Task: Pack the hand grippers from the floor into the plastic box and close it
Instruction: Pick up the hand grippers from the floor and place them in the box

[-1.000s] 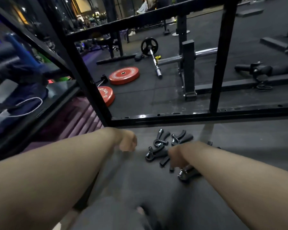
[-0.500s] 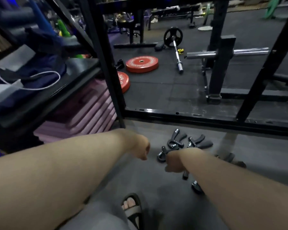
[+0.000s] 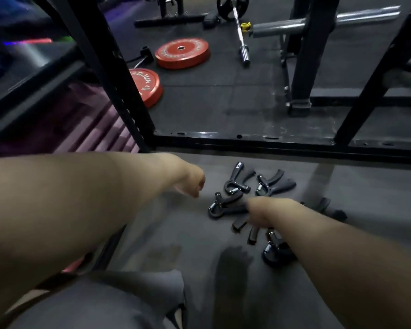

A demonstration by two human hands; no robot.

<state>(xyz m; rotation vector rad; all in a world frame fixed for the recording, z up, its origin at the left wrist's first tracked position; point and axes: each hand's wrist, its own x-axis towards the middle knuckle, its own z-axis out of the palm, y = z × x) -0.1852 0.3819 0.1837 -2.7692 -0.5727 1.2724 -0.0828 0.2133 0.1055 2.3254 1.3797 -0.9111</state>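
A grey-clad knee [image 3: 100,302] is seen nearest, with two bare forearms stretched over it toward the dark floor [image 3: 176,233]. The right hand [image 3: 259,213] rests on a loose pile of hand grippers [image 3: 235,186]. Its fingers are hidden beneath it, so whether the grip is spread or pinching a handle cannot be told. One gripper [image 3: 274,249] is partly covered by the right forearm. The left hand [image 3: 191,184] is held just left of the pile with fingers curled under; whether anything is held cannot be told. The plastic box is not in view.

The handles overlap, so a neighbour may be dragged up and dropped when one is lifted. The covered gripper could be nudged away or overlooked.

Just beyond the pile, room is closed off by the black base bar [image 3: 271,141] of a rack, and at the left by its slanted upright [image 3: 109,67]. Open floor is left on the near side. Farther off, red weight plates [image 3: 182,54] and a barbell [image 3: 240,34] are seen.
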